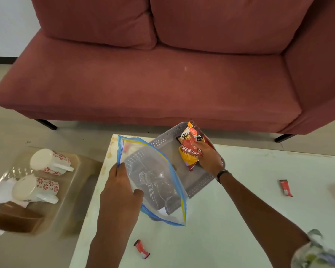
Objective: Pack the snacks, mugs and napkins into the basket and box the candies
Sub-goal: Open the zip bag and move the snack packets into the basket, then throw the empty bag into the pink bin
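Item one: my right hand point(208, 158), fingers point(198, 147) closed on a stack of snack packets point(191, 149), the front one orange and red. The packets stand tilted inside the grey perforated basket point(201, 182), their top corner poking above its far rim.

Item two: my left hand point(120, 188), fingers point(122, 168) pinched on the edge of a clear zip bag point(155, 180) with a blue and yellow seal. The bag hangs open in front of the basket's near-left corner, partly covering it (a small red thing shows through near its top, too blurred to name).

Item three: the basket sits at the far edge of the pale worktop point(230, 219), turned at an angle.

Item four: two red candy wrappers lie loose on the worktop, well apart. One candy point(142, 249) lies near the front edge between my forearms; the other candy point(286, 187) lies to the right of the basket.

Item five: a low beige stool point(79, 182) to my left, beside the worktop. It carries two white mugs with red flower print, both on their sides: the far mug point(50, 162) and the near mug point(35, 188). White napkins point(0, 192) lie under the near mug. A brown box point(16, 219) sits at the stool's near end.

Item six: a dusty-pink sofa point(162, 74) beyond the worktop, on a pale floor point(46, 136).
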Demonstrator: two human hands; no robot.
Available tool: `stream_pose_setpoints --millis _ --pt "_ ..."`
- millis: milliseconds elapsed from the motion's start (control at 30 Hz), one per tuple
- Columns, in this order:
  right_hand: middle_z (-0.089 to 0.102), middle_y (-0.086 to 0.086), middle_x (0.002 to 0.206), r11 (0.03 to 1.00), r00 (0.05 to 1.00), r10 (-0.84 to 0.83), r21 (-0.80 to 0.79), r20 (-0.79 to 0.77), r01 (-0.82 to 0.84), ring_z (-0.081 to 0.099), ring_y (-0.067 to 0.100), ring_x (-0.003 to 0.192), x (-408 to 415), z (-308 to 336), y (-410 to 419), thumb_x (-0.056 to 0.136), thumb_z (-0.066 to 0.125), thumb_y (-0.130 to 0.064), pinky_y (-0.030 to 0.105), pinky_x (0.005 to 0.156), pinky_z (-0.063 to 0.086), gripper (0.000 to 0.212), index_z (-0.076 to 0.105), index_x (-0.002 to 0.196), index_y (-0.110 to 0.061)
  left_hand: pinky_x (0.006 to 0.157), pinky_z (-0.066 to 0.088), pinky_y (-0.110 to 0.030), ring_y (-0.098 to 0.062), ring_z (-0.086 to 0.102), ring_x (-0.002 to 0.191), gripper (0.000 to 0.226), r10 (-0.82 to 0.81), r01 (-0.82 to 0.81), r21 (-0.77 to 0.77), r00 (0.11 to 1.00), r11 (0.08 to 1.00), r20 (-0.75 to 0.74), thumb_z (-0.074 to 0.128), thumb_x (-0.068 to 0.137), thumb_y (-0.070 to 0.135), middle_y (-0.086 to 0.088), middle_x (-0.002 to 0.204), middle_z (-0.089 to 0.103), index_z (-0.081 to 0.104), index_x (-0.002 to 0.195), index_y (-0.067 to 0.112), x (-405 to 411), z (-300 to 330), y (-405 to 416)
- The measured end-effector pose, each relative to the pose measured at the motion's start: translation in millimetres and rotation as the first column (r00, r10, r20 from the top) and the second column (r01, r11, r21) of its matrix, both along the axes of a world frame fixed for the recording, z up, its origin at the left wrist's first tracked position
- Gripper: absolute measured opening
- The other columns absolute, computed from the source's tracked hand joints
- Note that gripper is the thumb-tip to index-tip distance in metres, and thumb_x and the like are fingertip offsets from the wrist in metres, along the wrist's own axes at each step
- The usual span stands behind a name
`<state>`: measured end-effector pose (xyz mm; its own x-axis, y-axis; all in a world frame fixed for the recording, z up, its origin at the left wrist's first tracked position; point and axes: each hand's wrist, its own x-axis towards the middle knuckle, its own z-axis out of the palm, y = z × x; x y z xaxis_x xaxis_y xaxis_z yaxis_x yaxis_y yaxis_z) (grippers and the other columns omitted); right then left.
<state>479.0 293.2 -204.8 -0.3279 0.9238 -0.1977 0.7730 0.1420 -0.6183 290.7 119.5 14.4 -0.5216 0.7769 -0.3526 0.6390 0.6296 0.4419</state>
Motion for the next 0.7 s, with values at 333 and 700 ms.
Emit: stream_pose_setpoints --millis 333,700 --pt "0.008 -0.006 0.157 0.990 0.989 0.140 0.002 -0.039 -0.140 0.013 0.020 0.145 45 65 -88 0.069 0.076 -0.006 0.037 0.114 0.030 0.105 0.011 0.149 -0.025 0.072 0.047 -0.013 -0.024 0.056 0.105 0.057 0.054 -0.072 0.078 0.976 0.994 0.210 0.064 0.079 0.008 -0.013 0.132 0.048 0.041 0.131 0.004 13 12 5" --pt "0.075 0.002 0.099 0.898 0.637 -0.438 -0.271 -0.634 0.348 0.069 0.007 0.093 70 148 -174 0.091 0.056 -0.025 0.028 0.081 0.053 0.017 0.071 0.097 -0.018 0.080 0.054 -0.024 0.010 0.063 0.070 0.080 -0.143 -0.199 0.397 0.717 0.896 0.682 0.069 0.079 0.034 0.032 0.097 0.060 0.020 0.141 0.045 71 40 -5"
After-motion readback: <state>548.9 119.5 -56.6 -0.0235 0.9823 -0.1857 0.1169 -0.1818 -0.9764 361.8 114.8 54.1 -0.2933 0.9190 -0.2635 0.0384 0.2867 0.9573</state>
